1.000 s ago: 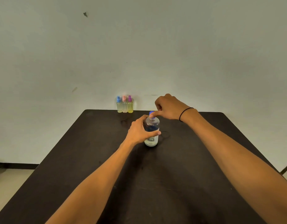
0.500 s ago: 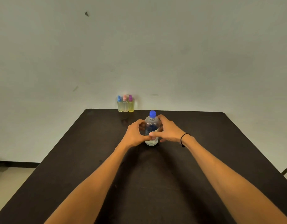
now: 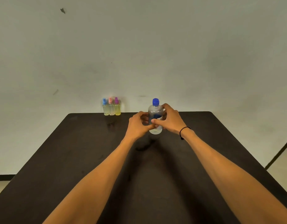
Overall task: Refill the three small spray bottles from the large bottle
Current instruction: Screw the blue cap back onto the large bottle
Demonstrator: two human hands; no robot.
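Note:
A large clear bottle (image 3: 155, 113) with a blue cap (image 3: 155, 101) stands upright near the far middle of the dark table (image 3: 74, 159). My left hand (image 3: 138, 125) wraps its left side and my right hand (image 3: 171, 120) wraps its right side, thumbs meeting in front of the label. Three small spray bottles with yellowish liquid stand in a row at the table's far edge against the wall: blue-topped (image 3: 105, 107), pink-topped (image 3: 111, 107) and purple-topped (image 3: 117, 107). The large bottle's cap is on.
A pale wall rises right behind the table's far edge. A dark slanted leg or rod (image 3: 278, 154) shows at the right, beyond the table's right edge. Pale floor lies at the lower left and right.
My right hand came off the blue cap and dropped to the bottle's right side. The left hand kept its hold. The bottle now sits higher in view.

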